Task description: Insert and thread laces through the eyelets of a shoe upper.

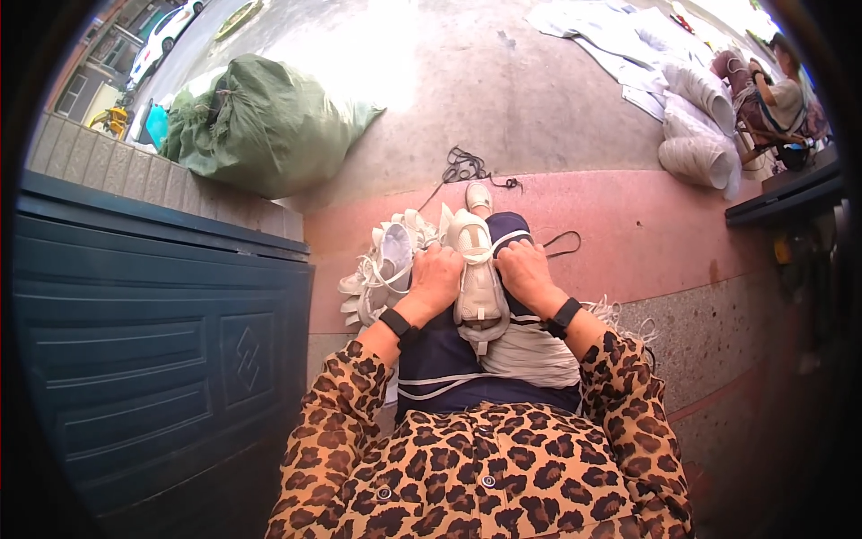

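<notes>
A beige and white mesh sneaker (pixel 479 296) lies across my lap, its heel toward me. Across its upper runs a white shoelace (pixel 476 257). My left hand (pixel 436 275) is closed at the shoe's left side, fingers pinched on the lace. On the opposite side my right hand (pixel 526 269) is also closed, gripping the lace near the shoe's edge. The fingertips of both hands are partly hidden. A thick bundle of white laces (pixel 532 357) rests on my lap below the shoe.
Several white shoes (pixel 382 269) are piled at my left. Dark cord (pixel 465 169) lies tangled on the floor ahead. A large green sack (pixel 269 126) stands far left, beyond a blue panelled door (pixel 171 332). White rolls (pixel 696 148) and a seated person (pixel 781 99) are at far right.
</notes>
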`<move>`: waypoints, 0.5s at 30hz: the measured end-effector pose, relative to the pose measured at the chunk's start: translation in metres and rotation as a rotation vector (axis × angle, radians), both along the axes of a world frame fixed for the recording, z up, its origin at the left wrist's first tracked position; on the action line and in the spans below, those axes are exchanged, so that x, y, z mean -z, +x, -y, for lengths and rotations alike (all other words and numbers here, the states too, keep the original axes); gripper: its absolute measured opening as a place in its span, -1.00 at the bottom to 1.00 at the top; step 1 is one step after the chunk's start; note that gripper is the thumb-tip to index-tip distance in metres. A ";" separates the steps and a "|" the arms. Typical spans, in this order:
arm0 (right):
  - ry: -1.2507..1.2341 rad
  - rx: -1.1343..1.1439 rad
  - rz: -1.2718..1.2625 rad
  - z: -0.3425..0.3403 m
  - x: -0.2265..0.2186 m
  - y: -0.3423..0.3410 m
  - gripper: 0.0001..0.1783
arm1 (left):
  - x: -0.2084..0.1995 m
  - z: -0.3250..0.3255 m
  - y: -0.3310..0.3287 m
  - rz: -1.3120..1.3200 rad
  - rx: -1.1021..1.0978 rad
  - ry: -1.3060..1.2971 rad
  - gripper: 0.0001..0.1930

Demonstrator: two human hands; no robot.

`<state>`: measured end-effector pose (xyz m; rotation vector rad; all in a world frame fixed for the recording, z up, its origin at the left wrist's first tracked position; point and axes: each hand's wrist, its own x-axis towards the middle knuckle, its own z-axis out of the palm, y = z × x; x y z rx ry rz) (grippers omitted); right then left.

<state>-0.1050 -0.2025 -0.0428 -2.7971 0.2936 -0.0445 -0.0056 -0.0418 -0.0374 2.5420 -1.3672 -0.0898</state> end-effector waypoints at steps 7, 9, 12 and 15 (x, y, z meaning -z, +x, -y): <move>-0.002 -0.010 0.073 -0.013 0.002 -0.012 -0.65 | 0.000 -0.006 -0.020 -0.051 -0.208 -0.101 -0.84; 0.050 -0.041 0.041 -0.008 -0.003 -0.009 -0.62 | -0.004 -0.005 -0.032 0.040 -0.190 -0.107 -0.81; 0.105 -0.060 -0.041 0.001 0.002 -0.003 -0.68 | -0.012 -0.002 -0.038 0.042 -0.177 0.052 -0.78; 0.141 -0.145 -0.029 0.007 0.014 -0.003 -0.76 | -0.003 -0.002 -0.026 -0.014 -0.142 0.133 -0.83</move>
